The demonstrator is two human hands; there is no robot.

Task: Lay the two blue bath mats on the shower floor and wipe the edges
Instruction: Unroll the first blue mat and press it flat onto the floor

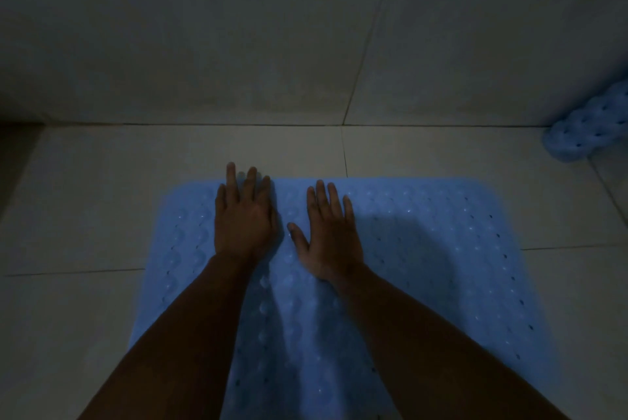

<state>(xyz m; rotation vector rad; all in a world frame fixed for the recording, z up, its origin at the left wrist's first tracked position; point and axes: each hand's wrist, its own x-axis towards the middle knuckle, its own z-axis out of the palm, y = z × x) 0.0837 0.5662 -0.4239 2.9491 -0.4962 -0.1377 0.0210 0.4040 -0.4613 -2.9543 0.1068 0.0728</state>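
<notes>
Fingers straight on both: left hand (245,219) & right hand (329,236) press flat mat (424,266) mid-frame to seat it; 2nd mat (591,127) bunched at right edge, unlaid.

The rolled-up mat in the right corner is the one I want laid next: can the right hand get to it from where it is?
Probably yes. The right hand lies flat on the spread mat, and only bare floor tile lies between it and the rolled-up mat by the wall. It is a stretch sideways, though.

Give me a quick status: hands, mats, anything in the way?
Left hand and right hand flat on the spread blue mat. Second mat bunched at the wall, right. Nothing blocking.
</notes>
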